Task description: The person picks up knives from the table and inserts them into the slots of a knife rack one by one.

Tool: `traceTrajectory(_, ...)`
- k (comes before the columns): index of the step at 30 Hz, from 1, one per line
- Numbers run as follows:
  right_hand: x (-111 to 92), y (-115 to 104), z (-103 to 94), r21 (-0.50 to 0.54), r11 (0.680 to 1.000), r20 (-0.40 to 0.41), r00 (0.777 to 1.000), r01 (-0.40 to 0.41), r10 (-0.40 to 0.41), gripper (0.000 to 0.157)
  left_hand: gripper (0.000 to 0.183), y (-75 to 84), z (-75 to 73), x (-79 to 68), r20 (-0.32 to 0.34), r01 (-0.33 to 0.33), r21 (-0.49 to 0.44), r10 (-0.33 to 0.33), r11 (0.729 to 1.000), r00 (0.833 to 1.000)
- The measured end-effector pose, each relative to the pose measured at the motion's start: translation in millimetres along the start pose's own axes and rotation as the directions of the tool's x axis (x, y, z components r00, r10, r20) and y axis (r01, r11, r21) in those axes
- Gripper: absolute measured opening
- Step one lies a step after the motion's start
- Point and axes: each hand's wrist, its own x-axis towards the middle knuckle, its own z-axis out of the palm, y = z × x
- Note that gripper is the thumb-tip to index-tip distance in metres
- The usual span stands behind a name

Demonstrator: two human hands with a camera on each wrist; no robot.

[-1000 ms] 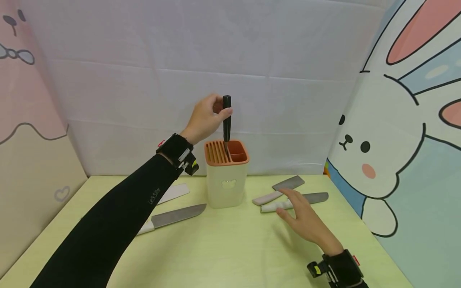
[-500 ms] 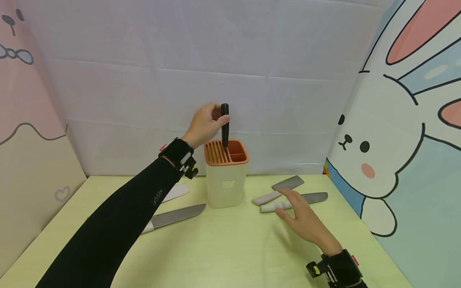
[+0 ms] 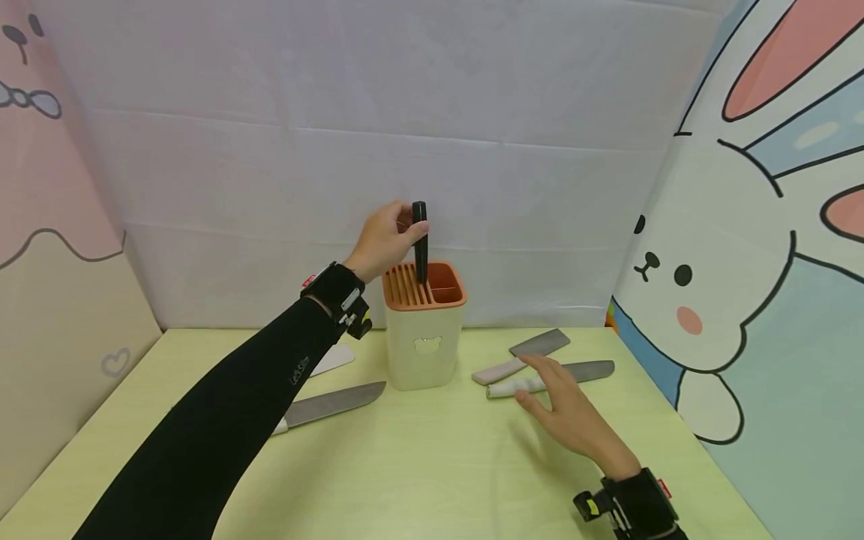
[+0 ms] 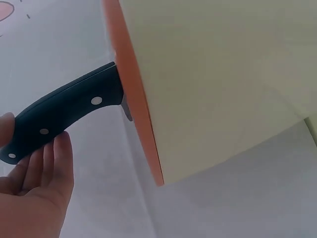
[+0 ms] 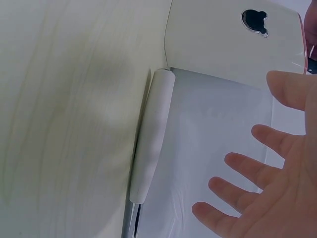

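Observation:
Upright in a slot of the knife block [image 3: 424,349], a cream box with an orange slotted top, stands a black-handled knife [image 3: 421,251]. My left hand [image 3: 383,240] pinches its handle near the top end. In the left wrist view the riveted handle [image 4: 69,106] meets the orange rim, with only a sliver of blade showing. My right hand [image 3: 574,412], fingers spread, hovers by a white-handled knife [image 3: 516,387] and holds nothing. Behind that knife lies a cleaver [image 3: 540,343] with a pale handle. The right wrist view shows a white handle [image 5: 153,134] apart from the fingers.
Left of the block lies a large knife [image 3: 335,403] with a white handle, partly covered by my left sleeve. A white blade [image 3: 334,360] lies behind it. The table [image 3: 405,465] ends at a white backdrop [image 3: 337,150], with a printed rabbit panel [image 3: 763,300] at the right.
My left hand has moved down with the black-handled knife, and the blade has sunk into the slot until the handle's lower end is at the orange top. My right hand is almost still.

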Motion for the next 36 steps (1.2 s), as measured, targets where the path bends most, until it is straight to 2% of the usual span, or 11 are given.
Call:
traceTrajectory(8,1,-1,-1.0,0.002,1.0,-0.001,1.0,0.002,-0.002,0.057,0.039,-4.4,1.0,2.1,0.027,0.056,-0.027,-0.056,0.998,0.998)
traceTrajectory(24,0,-1,-1.4,0.001,1.0,-0.002,1.0,0.004,-0.004,0.057,0.056,-14.4,4.3,0.9,0.074,0.115,-0.042,-0.111,0.993,0.991)
traceTrajectory(30,0,1,-0.6,-0.006,1.0,-0.006,1.0,0.007,-0.008,0.057,0.058,-14.2,2.9,-3.5,0.079,0.105,-0.023,-0.103,0.994,0.992)
traceTrajectory(36,0,2,-0.6,-0.011,1.0,-0.006,1.0,0.015,-0.015,0.057,0.058,-22.2,0.8,-11.2,0.083,0.082,-0.017,-0.08,0.996,0.993)
